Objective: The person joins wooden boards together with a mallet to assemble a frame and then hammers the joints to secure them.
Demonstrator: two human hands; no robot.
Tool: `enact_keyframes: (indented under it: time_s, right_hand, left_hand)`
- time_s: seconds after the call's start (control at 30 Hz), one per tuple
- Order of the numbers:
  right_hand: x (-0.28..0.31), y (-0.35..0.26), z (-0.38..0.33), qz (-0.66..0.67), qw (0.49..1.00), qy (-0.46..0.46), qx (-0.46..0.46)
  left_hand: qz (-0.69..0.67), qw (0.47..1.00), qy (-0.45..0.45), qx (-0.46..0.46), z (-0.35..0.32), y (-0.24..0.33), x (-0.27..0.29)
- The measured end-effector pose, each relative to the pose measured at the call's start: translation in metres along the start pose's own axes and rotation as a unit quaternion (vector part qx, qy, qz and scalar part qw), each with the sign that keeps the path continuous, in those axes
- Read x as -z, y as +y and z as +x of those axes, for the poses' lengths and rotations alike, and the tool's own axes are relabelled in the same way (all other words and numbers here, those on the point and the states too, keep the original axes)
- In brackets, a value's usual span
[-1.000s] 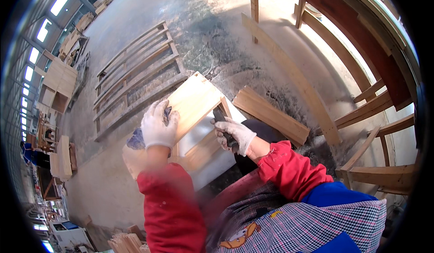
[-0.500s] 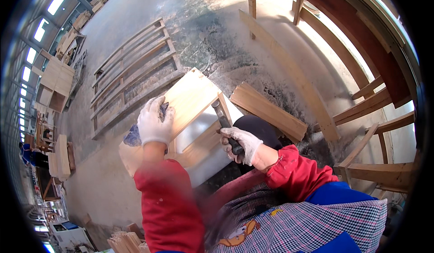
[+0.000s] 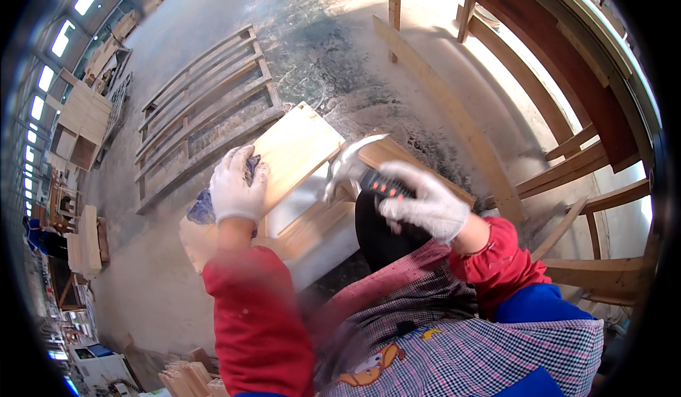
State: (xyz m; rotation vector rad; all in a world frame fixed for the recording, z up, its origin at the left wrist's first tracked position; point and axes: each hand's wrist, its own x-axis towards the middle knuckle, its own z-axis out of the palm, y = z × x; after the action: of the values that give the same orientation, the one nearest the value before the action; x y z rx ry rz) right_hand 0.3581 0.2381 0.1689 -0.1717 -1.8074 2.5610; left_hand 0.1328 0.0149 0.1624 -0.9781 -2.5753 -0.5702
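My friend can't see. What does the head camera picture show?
A person's gloved right hand grips a claw hammer over a pale wooden board, and the gloved left hand presses on the board. A slatted wooden frame lies on the dusty floor beyond.

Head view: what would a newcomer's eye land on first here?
The hammer raised at centre in the gloved right hand, its head above a pale wooden panel. The gloved left hand presses on that panel's left edge. A slatted wooden frame lies on the dusty floor beyond.
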Motion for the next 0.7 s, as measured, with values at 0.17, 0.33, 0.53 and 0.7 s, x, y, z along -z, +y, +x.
enact_keyframes:
  time_s: [0.17, 0.33, 0.53, 0.7]
  right_hand:
    - [0.021, -0.033, 0.030, -0.517, 0.808, 0.149, 0.242]
    - [0.016, -0.073, 0.039, -0.637, 0.749, 0.079, 0.166]
    - [0.018, -0.068, 0.047, -0.631, 0.747, 0.083, 0.193]
    - [0.012, -0.070, 0.044, -0.599, 0.764, 0.098, 0.219]
  left_hand:
    - [-0.011, 1.000, -0.004, 0.003, 0.003, 0.000, 0.000]
    - [-0.024, 1.000, -0.008, 0.010, 0.000, 0.000, 0.002]
    - [-0.034, 0.999, -0.007, 0.007, 0.001, 0.001, 0.000]
    - [-0.022, 1.000, -0.004, 0.011, 0.000, 0.002, 0.001]
